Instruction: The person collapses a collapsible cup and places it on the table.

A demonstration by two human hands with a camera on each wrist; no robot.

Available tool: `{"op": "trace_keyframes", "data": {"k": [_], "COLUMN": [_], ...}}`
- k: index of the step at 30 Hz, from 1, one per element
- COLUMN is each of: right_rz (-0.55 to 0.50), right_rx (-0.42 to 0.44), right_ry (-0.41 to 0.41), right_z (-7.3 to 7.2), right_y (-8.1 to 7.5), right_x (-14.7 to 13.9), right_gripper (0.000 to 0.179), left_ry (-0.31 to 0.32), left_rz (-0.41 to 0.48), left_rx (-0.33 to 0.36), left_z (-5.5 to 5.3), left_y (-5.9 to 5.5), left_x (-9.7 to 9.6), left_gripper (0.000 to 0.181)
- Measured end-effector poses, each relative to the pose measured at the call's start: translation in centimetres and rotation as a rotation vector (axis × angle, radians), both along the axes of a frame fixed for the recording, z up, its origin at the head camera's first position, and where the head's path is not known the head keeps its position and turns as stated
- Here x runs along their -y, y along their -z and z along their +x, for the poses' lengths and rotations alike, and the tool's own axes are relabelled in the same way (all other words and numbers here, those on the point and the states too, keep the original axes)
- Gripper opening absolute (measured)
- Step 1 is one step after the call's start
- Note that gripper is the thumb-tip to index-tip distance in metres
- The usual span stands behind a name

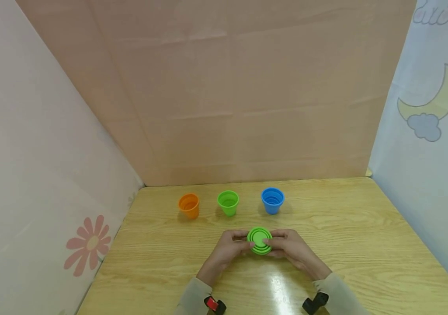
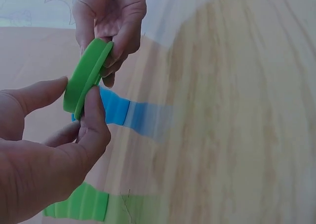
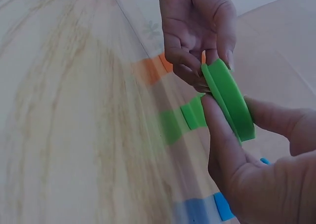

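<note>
A flattened green collapsible cup (image 1: 259, 240) is held above the table between both hands, its ringed face toward the head camera. My left hand (image 1: 227, 248) pinches its left edge between thumb and fingers; the left wrist view shows the green cup (image 2: 85, 78) edge-on there. From the other side my right hand (image 1: 293, 247) grips the right edge, its thumb lying on the ringed face. In the right wrist view the folded cup (image 3: 230, 101) appears as a thick disc with a wider rim.
Behind the hands, an orange cup (image 1: 189, 206), a second green cup (image 1: 228, 203) and a blue cup (image 1: 272, 201) stand expanded in a row on the wooden table (image 1: 161, 253). A brown sheet (image 1: 247, 109) rises at the back edge; patterned white cloths flank both sides.
</note>
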State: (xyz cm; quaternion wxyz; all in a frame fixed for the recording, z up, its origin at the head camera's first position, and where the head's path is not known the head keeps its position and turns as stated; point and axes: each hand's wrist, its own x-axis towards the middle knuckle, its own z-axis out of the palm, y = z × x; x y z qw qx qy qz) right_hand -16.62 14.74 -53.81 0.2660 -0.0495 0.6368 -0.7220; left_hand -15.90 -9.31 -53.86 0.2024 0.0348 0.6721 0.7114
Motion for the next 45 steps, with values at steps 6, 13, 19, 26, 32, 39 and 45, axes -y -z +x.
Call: {"op": "trace_keyframes", "data": {"k": [6,13,19,26,32,39,45], "right_rz": [-0.014,-0.009,0.142,0.253,0.219,0.253,0.272], "right_rx": [0.004,-0.002,-0.112,-0.275,-0.339,-0.332,-0.247], "right_ry": [-0.006,-0.017,-0.031,-0.079,-0.107,-0.004,0.036], "right_z": [0.4,0.5,-0.1,-0.2,0.0,0.3,0.4], "right_y": [-0.4,-0.4,-0.7,-1.0,-0.9,-0.6,-0.5], "right_x": [0.0,-0.2,-1.2,-1.9,-2.0,-2.1,-1.9], "right_gripper": [0.055,0.053,0.062,0.073,0.08,0.072,0.069], "left_ry": [-0.026,-0.049,-0.063,-0.061,-0.025,0.007,0.036], "left_rz": [0.012,0.021,0.012,0.039,0.075,0.098,0.024], "left_rx": [0.034,0.039,0.063,0.122,0.178,0.205,0.144], "left_z": [0.1,0.3,0.2,-0.2,-0.7,-1.0,-0.9], "left_y": [0.1,0.0,-0.3,-0.4,-0.4,-0.3,0.0], "left_x": [-0.2,-0.4,-0.5,-0.4,-0.5,-1.0,-0.9], "left_gripper": [0.035,0.034,0.033,0.032,0.03,0.028,0.032]}}
